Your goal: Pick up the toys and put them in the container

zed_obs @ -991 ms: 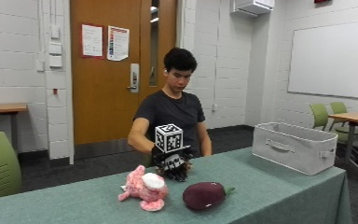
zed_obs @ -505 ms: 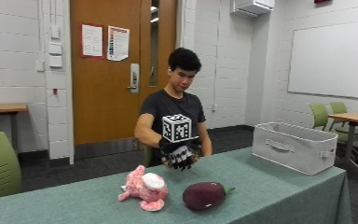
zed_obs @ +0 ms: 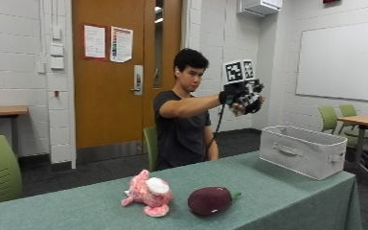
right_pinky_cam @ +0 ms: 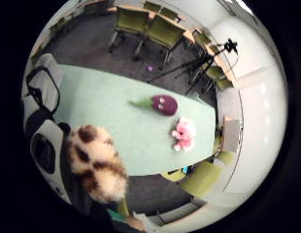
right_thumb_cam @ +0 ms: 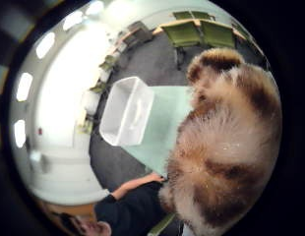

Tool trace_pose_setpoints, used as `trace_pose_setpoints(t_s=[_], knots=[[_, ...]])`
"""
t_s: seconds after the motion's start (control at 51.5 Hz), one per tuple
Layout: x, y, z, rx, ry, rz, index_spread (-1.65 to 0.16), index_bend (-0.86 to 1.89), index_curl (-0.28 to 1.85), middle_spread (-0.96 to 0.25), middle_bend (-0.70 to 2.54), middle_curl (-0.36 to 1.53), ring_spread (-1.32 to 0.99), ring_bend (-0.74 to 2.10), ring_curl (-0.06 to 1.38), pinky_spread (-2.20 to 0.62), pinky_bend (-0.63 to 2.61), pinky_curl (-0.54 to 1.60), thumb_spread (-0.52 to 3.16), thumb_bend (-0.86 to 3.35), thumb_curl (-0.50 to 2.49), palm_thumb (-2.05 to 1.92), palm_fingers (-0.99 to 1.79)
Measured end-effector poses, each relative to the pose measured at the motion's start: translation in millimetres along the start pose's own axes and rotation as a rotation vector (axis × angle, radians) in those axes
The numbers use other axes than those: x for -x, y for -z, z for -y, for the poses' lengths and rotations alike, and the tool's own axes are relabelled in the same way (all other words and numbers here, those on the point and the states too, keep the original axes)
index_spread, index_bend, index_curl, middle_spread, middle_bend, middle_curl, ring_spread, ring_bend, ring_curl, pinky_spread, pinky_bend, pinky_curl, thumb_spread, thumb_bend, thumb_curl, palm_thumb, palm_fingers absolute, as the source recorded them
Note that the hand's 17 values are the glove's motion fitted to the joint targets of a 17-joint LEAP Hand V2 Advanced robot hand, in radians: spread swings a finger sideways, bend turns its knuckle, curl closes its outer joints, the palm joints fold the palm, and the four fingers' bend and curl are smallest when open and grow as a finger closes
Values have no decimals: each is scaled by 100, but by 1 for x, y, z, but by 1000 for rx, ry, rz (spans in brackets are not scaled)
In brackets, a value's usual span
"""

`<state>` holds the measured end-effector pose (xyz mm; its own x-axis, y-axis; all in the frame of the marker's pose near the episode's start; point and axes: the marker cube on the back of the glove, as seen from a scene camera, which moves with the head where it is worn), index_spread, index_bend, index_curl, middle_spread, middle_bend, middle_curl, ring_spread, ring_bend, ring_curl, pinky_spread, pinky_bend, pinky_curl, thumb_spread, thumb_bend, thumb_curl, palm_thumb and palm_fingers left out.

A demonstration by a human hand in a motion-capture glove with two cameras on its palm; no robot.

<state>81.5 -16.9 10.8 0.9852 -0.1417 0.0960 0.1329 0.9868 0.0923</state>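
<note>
**One toy in the air, two left on the table**

Up from low over the table a second ago to shoulder height now: gloved right hand [zed_obs: 243,97], arm stretched out toward the container [zed_obs: 302,152]. Curled around a spotted furry toy [right_thumb_cam: 226,142], brown and tan, which fills much of the thumb-side palm view and rides in the air with the palm, so held, not merely near. Only a tan scrap of it visible under the glove in the outside view.

Seen from outside, container at about 4 o'clock from the hand, lower down, at the far end of the green table [zed_obs: 280,191]. Open top in sight of the palm in the thumb-side view, with nothing visible inside. Hand not yet over the rim; toy well apart from the container.

Pink plush [zed_obs: 147,192] and purple plush [zed_obs: 211,200] at about 7 o'clock from the hand, lying side by side on the cloth, untouched.

Bare left hand [right_thumb_cam: 155,177] down by the table's near edge; finger pose impossible to tell.

Meaning for the task, as a judgement: pick-up of the first toy done, carry under way, roughly a third begun and none delivered. Needed next: further reach over the opening, descent, release inside the walls, then back for the other two.
</note>
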Motion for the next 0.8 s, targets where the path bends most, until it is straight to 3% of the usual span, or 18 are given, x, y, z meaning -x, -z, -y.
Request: trace_pose_setpoints(t_s=[0.136,0.233,0.35,0.466,0.525,0.622,0.797], knots=[[128,29,49,-9,226,64,-36,45,76,-37,93,68,-39,124,57,-49,79,43,64,16,82,59,121],[181,26,74,-16,209,35,-35,46,79,-37,95,69,-39,126,57,-49,80,43,62,15,86,59,121],[237,15,94,-30,314,-110,-35,45,82,-36,96,70,-38,127,57,-49,81,43,60,15,91,59,119],[308,12,101,6,305,40,-36,44,85,-36,96,70,-38,128,57,-49,81,42,59,14,95,59,119],[317,7,109,19,316,113,-36,44,86,-36,96,71,-38,128,57,-49,82,42,59,14,97,59,119],[273,-14,128,34,472,77,-36,43,88,-36,96,71,-38,129,56,-49,82,42,59,13,100,59,118],[291,-41,133,215,222,28,-37,40,91,-36,96,71,-38,126,55,-48,77,40,61,9,104,54,111]])
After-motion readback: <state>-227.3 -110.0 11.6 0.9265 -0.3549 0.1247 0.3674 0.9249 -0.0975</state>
